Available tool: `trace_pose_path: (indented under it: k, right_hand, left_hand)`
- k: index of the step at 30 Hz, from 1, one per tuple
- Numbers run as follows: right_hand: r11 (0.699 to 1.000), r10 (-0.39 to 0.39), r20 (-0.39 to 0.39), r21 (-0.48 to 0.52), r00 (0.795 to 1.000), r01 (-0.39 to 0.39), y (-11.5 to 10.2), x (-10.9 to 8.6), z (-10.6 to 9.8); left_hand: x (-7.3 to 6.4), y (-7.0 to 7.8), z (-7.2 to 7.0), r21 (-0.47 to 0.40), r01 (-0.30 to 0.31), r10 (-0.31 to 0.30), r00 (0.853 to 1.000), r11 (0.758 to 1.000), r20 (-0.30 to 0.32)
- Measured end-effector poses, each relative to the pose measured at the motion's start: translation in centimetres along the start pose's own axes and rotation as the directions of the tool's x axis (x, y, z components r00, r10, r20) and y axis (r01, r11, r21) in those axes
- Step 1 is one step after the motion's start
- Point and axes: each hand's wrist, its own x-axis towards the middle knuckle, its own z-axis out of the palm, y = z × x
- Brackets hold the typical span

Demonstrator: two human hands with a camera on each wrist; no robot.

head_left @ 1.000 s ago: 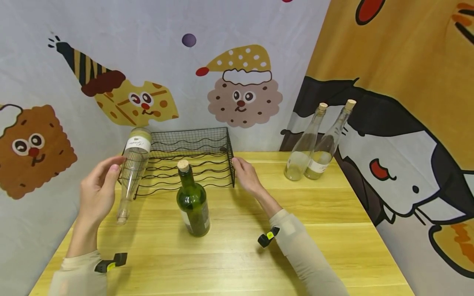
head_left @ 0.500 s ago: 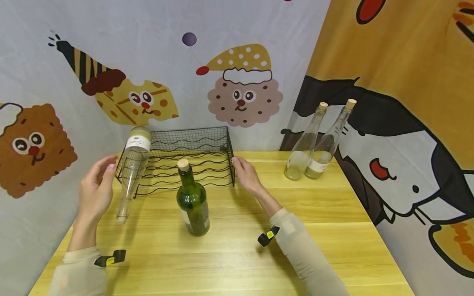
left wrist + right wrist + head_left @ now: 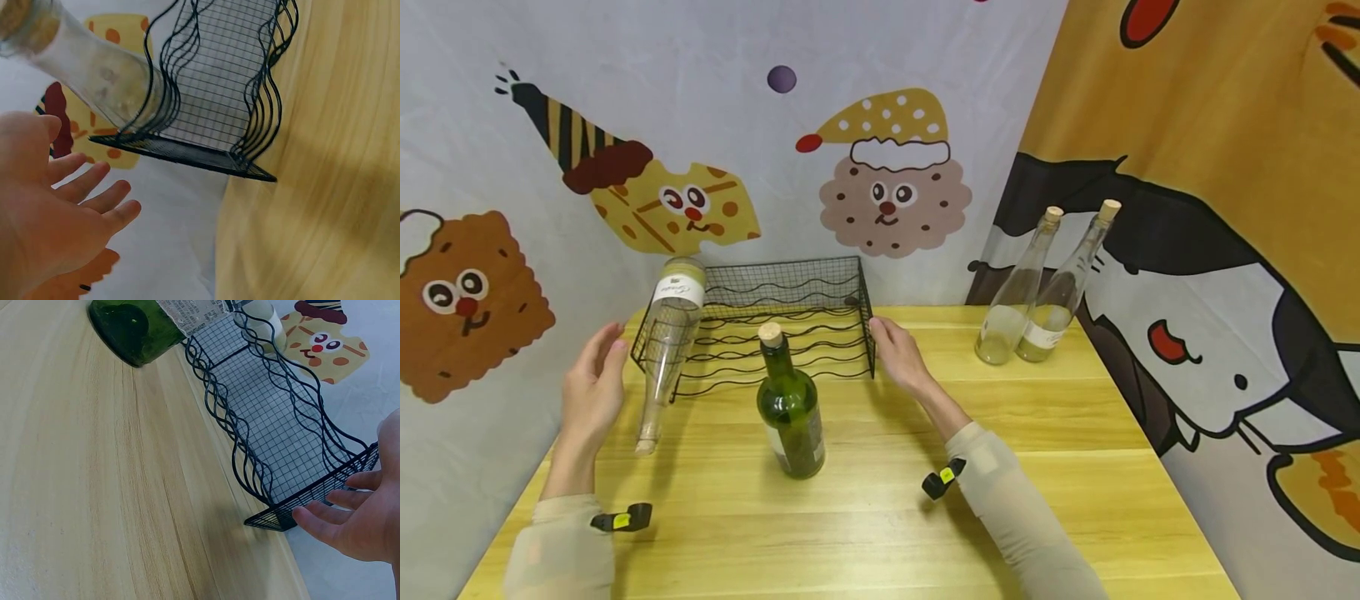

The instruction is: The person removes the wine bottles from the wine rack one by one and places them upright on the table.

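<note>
A black wire wine rack [image 3: 778, 362] stands at the back of the table, with wavy bars and mesh sides. Across its left end lies a clear glass bottle [image 3: 667, 354], its corked neck pointing forward. My left hand [image 3: 593, 387] is held beside that bottle with nothing in it; a gap separates it from the rack in the left wrist view. At the opposite end, my right hand [image 3: 900, 357] touches the rack's mesh side with extended fingers [image 3: 322, 526]. A corked green bottle [image 3: 792, 425] stands upright in front of the rack.
Two corked clear bottles, a nearer-left one [image 3: 1011, 308] and a right one [image 3: 1060, 312], stand together at the back right of the wooden table [image 3: 925, 542]. A printed cloth [image 3: 715, 100] with cartoon figures hangs behind the table.
My left hand has drawn slightly away from the clear bottle and the rack's left end. My right hand stays at the rack's right side; the bottles have not moved.
</note>
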Motion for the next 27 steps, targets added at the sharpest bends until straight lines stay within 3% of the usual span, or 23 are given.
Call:
trace_pose_path:
  k: [6,10,16,22,27]
  right_hand:
    - [1.0,0.004,0.002,-0.004,1.0,-0.004,-0.2,0.0,0.0]
    - [1.0,0.01,0.003,0.004,1.0,-0.01,-0.3,-0.1,0.0]
    - [1.0,0.018,-0.005,0.006,1.0,-0.018,-0.4,-0.1,0.0]
    - [1.0,0.005,-0.01,0.003,1.0,-0.005,-0.4,-0.1,0.0]
    - [1.0,0.004,-0.008,0.003,1.0,-0.004,-0.3,-0.2,-0.1]
  left_hand:
    - [1.2,-1.4,-0.1,-0.002,0.05,-0.05,0.997,0.999,0.058]
    - [1.9,-2.1,0.0,-0.079,0.087,-0.076,0.989,0.993,0.125]
    - [2.6,-2.7,0.4,-0.264,0.196,-0.135,0.964,0.944,0.231]
    - [2.7,-2.7,0.9,-0.278,0.231,-0.146,0.944,0.932,0.295]
    - [2.7,-2.7,1.1,-0.318,0.249,-0.147,0.938,0.915,0.313]
